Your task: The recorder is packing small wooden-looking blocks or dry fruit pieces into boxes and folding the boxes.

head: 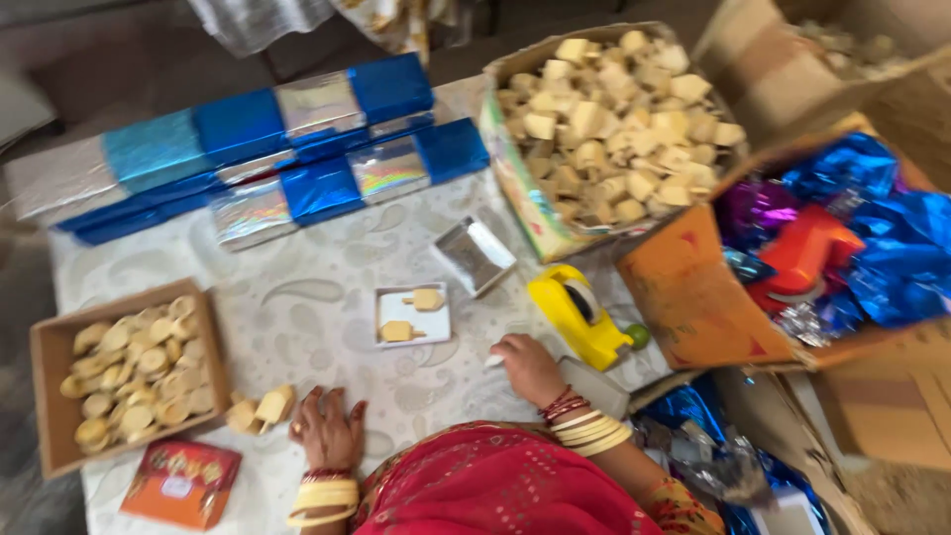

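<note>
Her left hand (327,428) lies flat, fingers spread, beside pale wooden tops (260,408) on the worktop (307,307). Her right hand (527,367) pinches something small and white near the yellow tape dispenser (580,315).

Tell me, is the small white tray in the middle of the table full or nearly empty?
Nearly empty. The small white tray holds only two wooden spinning tops, one near its upper edge and one near its lower left; the rest of its white floor shows bare.

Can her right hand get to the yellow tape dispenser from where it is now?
Probably yes. The right hand rests on the table right beside the yellow tape dispenser, with nothing between them.
</note>
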